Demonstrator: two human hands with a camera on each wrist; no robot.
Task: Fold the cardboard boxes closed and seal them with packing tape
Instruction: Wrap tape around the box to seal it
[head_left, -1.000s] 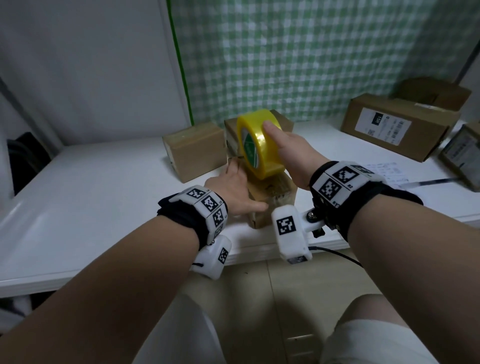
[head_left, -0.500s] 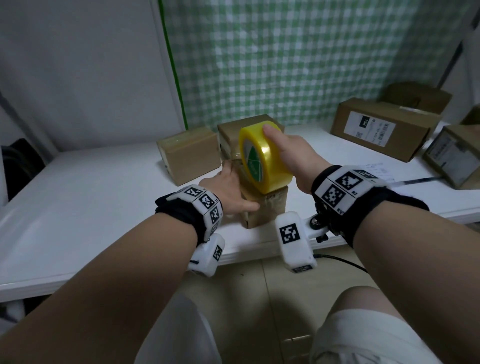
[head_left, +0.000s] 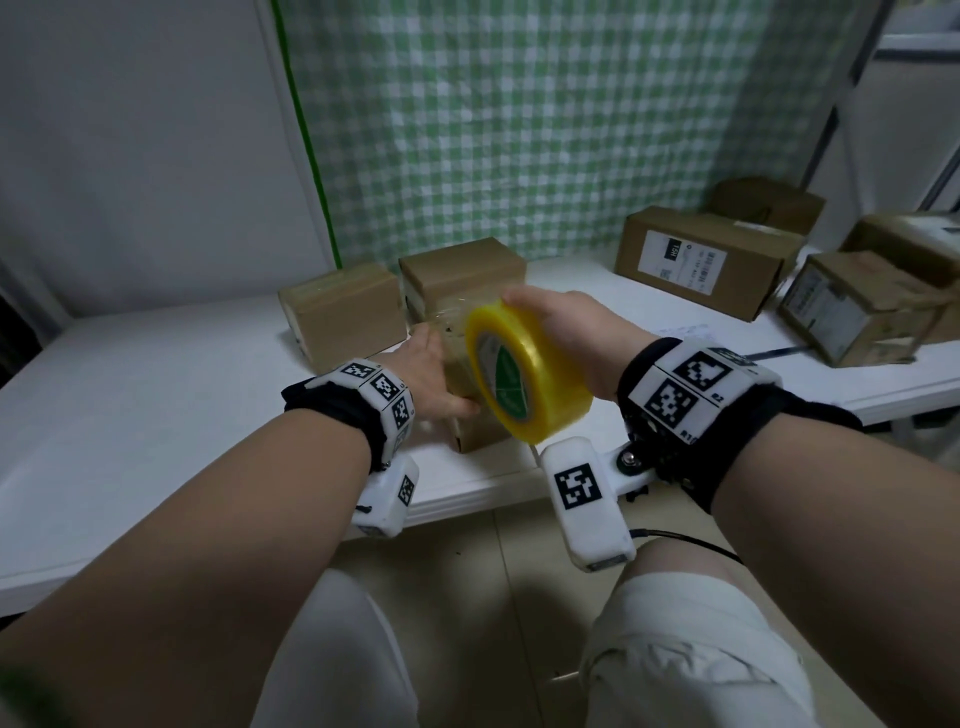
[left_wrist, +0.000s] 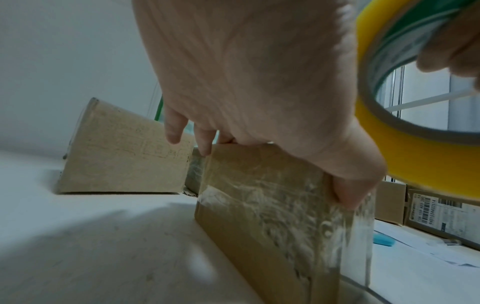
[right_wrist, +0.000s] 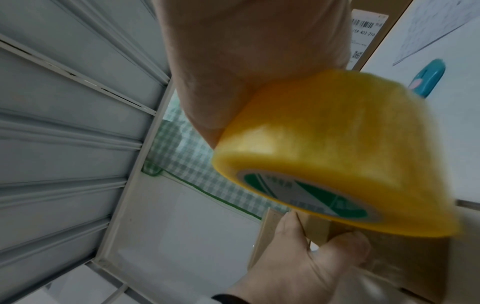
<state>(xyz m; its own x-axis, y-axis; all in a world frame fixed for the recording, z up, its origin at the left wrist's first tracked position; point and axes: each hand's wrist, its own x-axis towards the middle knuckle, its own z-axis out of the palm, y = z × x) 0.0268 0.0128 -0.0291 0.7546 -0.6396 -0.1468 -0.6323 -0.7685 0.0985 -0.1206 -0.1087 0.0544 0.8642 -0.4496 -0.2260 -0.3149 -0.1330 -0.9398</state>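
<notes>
Along the back of the white table (head_left: 156, 395) stood two closed cardboard boxes (head_left: 345, 317) side by side, against a green checked curtain (head_left: 519, 130). Off to the right sat a long labelled box (head_left: 701, 260) and, nearer the table's edge, a scuffed box with a printed sticker (head_left: 852, 317), with more boxes behind them. Some papers (left_wrist: 415, 242) and a small blue object (left_wrist: 384, 239) lay on the table between these and the person.

The small box (left_wrist: 272, 216) being sealed stood near the table's front edge, just in front of the two closed ones. From above it was largely hidden behind the tape roll (head_left: 524, 374); clear tape already covered its near side.

The left hand (head_left: 428, 371) lay on top of this box, its thumb (left_wrist: 348, 191) hooked down over the near corner and the fingers reaching across the top, so that it gripped the box.

The right hand (head_left: 571, 338) held the yellow roll aloft, tilted, just above and to the right of the box, fingers wrapped over the outer rim and a fingertip inside the core. A strip of clear tape (head_left: 447, 322) ran from the roll to the box.
</notes>
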